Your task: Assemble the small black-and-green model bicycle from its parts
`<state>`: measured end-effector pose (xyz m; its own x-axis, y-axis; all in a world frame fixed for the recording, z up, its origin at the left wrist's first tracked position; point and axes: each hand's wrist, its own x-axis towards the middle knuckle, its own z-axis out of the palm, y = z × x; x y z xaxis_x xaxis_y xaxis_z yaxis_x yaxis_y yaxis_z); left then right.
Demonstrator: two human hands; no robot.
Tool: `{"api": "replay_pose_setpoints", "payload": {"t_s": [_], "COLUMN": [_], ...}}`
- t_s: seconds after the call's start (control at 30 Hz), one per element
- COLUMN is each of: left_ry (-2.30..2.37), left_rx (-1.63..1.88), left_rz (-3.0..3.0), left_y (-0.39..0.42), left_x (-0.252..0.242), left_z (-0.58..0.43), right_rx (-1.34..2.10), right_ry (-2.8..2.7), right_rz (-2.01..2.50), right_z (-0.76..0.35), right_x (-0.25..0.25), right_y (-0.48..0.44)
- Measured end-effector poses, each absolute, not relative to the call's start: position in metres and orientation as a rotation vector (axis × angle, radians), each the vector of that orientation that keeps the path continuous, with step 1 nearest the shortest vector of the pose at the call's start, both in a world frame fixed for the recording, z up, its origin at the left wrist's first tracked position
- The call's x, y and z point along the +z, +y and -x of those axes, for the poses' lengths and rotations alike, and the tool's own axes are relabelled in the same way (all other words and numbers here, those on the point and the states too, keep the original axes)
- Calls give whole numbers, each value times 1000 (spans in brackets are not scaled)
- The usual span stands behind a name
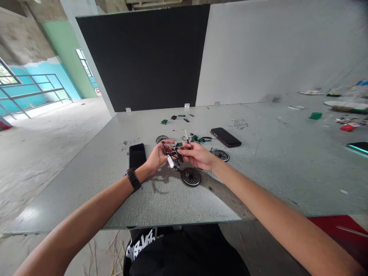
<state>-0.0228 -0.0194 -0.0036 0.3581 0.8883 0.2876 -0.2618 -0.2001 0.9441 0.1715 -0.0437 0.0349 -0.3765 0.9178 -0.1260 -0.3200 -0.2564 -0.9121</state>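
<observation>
My left hand (pixel 156 158) is closed around a small black model bicycle frame (pixel 172 152), lifted above the table. A white piece (pixel 170 161) hangs at the frame's lower side. My right hand (pixel 198 155) is closed too, its fingertips against the frame. Out of its fingers sticks a thin pale shaft with a dark handle, which looks like a small screwdriver (pixel 187 137). Fingers hide part of the frame. Just below lies a spoked black wheel (pixel 191 177); another wheel (pixel 220 155) rests right of my right hand, and a third (pixel 161 138) behind my left.
Green and black bicycle parts (pixel 198 138) lie behind my right hand. Two phones, one left (pixel 137 155) and one right (pixel 225 137), flank the work. Small pieces (pixel 164 121) sit toward the black panel (pixel 152 57). Clutter (pixel 349 120) covers the far right of the table (pixel 155 209).
</observation>
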Motion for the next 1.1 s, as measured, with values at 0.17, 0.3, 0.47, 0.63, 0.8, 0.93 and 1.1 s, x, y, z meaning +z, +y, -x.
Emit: {"api": "replay_pose_setpoints", "payload": {"t_s": [0.17,0.3,0.47,0.63,0.8,0.93,1.1], "left_ry": [727,704,692,671,640,638,670], "left_rx": [1181,1087,1046,972,958,904,965], "left_rz": [-1297,-1160,-919,-812,-1110,-1280,-1370], "left_y": [-18,-20,-23,-25,-30,-32,-29], "left_x": [-3,4,15,16,15,16,9], "left_z": [20,19,21,21,19,20,19], "right_rx": [1581,1477,1308,1212,1181,1074,1015], "right_ry": [-1108,-1162,-1240,-1333,-1435,-1526,-1587], "right_rz": [882,889,888,937,948,958,960], "right_z": [-172,-171,-173,-173,-168,-166,-168], "right_x": [34,33,28,23,21,18,21], "right_y": [-40,-40,-35,-31,-33,-33,-32]}}
